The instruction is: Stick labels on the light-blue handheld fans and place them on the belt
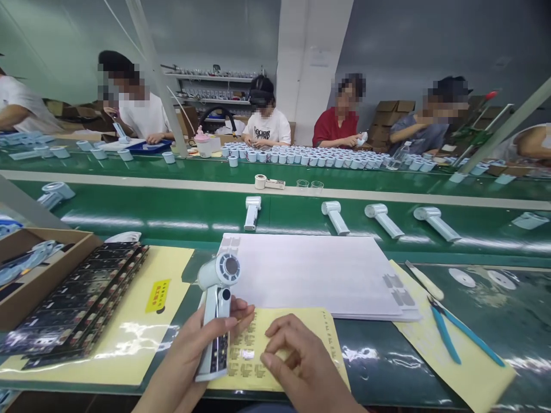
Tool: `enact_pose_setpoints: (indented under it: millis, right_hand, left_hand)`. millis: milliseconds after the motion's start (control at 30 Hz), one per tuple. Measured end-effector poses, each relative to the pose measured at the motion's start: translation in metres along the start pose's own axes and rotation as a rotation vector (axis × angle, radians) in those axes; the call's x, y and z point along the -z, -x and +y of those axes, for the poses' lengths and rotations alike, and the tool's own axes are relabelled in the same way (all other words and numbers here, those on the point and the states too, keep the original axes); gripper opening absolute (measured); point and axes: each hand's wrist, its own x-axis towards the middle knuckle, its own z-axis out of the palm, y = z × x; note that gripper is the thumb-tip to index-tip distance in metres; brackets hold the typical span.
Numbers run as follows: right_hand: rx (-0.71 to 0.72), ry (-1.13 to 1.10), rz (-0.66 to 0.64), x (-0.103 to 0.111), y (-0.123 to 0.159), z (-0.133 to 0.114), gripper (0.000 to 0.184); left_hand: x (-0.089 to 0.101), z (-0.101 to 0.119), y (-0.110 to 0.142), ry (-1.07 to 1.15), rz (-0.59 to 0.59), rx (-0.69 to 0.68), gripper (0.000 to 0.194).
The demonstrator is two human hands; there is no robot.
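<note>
My left hand (189,350) is wrapped round a pale blue handheld fan (218,330), which stands upright with its round head up. A dark strip with small parts shows along the open side of its handle. Just right of it, my right hand (301,361) is curled, with thumb and fingertips drawn close together. Whether anything small is between them I cannot make out. Below both hands lies a yellow sheet of small printed labels (247,370), partly covered by the fan and my fingers. A stack of white sheets (310,275) lies behind it.
Dark circuit boards (73,304) and a cardboard box (81,252) are at left. Blue-handled cutters (447,332) and a white-handled blade (426,281) lie at right. Several fans (336,218) rest on the green conveyor (293,215). Co-workers (267,123) sit opposite.
</note>
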Motion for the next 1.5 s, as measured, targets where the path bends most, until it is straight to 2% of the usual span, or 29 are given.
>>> enact_pose_setpoints:
  millis: [100, 200, 267, 333, 500, 567, 667, 733, 800, 867, 933, 1033, 1133, 1267, 1500]
  right_hand:
    - [0.108, 0.16, -0.005, -0.006, 0.006, 0.007, 0.007]
    - [0.267, 0.382, 0.037, -0.011, 0.008, 0.013, 0.012]
    - [0.322, 0.476, 0.046, -0.011, 0.009, 0.014, 0.016]
    - [0.299, 0.423, 0.037, -0.009, 0.008, 0.013, 0.015]
    - [0.13, 0.042, -0.002, 0.003, 0.005, 0.001, 0.013]
    - [0.124, 0.018, -0.001, 0.004, 0.005, -0.002, 0.013]
    - [0.206, 0.24, 0.019, -0.002, 0.005, 0.0, 0.011]
    - [0.294, 0.468, 0.033, -0.007, 0.006, 0.006, 0.015]
    - [0.356, 0.59, 0.038, -0.01, 0.007, 0.011, 0.018]
    - [0.344, 0.519, 0.029, -0.008, 0.007, 0.011, 0.018]
    - [0.275, 0.311, 0.002, -0.002, 0.006, 0.006, 0.013]
    - [0.172, 0.021, -0.012, 0.008, 0.004, -0.01, 0.013]
    - [0.154, -0.112, 0.018, 0.012, -0.001, -0.03, 0.013]
    - [0.188, -0.171, -0.015, 0.008, -0.013, -0.054, 0.008]
    - [0.184, -0.037, -0.065, 0.002, -0.03, -0.071, 0.015]
  left_hand:
    - [0.006, -0.01, 0.004, -0.092, -0.026, -0.002, 0.031]
    - [0.008, -0.02, 0.003, -0.116, -0.024, -0.003, 0.033]
    - [0.009, -0.025, 0.002, -0.115, -0.019, -0.016, 0.033]
    - [0.009, -0.027, 0.001, -0.099, -0.014, -0.017, 0.032]
    - [0.007, -0.023, 0.004, -0.08, -0.013, -0.003, 0.031]
    - [0.006, -0.022, 0.005, -0.101, -0.019, -0.011, 0.029]
    - [0.005, -0.022, 0.006, -0.107, -0.018, 0.005, 0.031]
    - [0.005, -0.023, 0.006, -0.094, -0.006, 0.003, 0.033]
    - [0.005, -0.023, 0.006, -0.086, 0.003, -0.006, 0.034]
    - [0.005, -0.024, 0.006, -0.093, 0.001, -0.015, 0.033]
    - [0.004, -0.024, 0.007, -0.097, -0.005, -0.013, 0.032]
    - [0.001, -0.022, 0.008, -0.085, 0.02, 0.007, 0.034]
    - [-0.003, -0.018, 0.008, -0.075, 0.035, 0.01, 0.037]
    - [-0.007, -0.011, 0.006, -0.001, 0.002, 0.025, 0.038]
    - [-0.014, 0.0, -0.004, 0.204, 0.074, 0.075, 0.045]
